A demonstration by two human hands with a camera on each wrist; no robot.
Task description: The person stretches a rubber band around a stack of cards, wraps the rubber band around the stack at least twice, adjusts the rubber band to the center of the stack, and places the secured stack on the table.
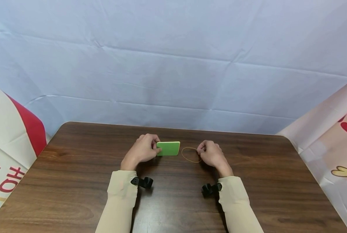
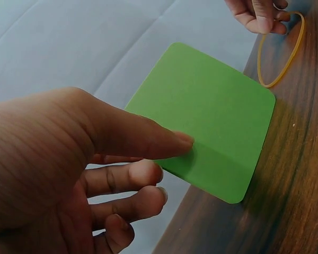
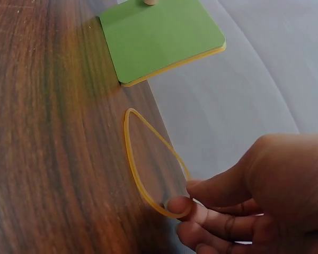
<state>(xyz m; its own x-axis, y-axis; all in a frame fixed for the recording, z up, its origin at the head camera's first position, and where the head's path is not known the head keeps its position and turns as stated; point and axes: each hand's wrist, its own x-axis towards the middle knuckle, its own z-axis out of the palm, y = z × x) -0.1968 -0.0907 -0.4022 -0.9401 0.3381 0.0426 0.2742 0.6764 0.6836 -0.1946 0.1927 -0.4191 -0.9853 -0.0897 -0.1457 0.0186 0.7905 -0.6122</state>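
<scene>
My left hand (image 1: 144, 148) pinches a thin green stack of cards (image 1: 169, 149) by its left end, thumb across the front face. Its corners are rounded, and a yellow edge shows in the right wrist view. The stack stands on edge, its lower side right at the tabletop. In the left wrist view the thumb presses the green face (image 2: 212, 111), while the other fingers are partly behind it. To the right, my right hand (image 1: 211, 153) pinches a yellow rubber band (image 3: 131, 159) between thumb and index finger. The band hangs as a loose loop towards the cards, apart from them.
The brown wooden table (image 1: 176, 207) has its far edge just beyond the hands. A pale cloth (image 1: 173, 64) hangs behind it, and printed banners flank both sides. A small black camera (image 1: 148, 183) is strapped to the left wrist, another (image 1: 207, 190) to the right.
</scene>
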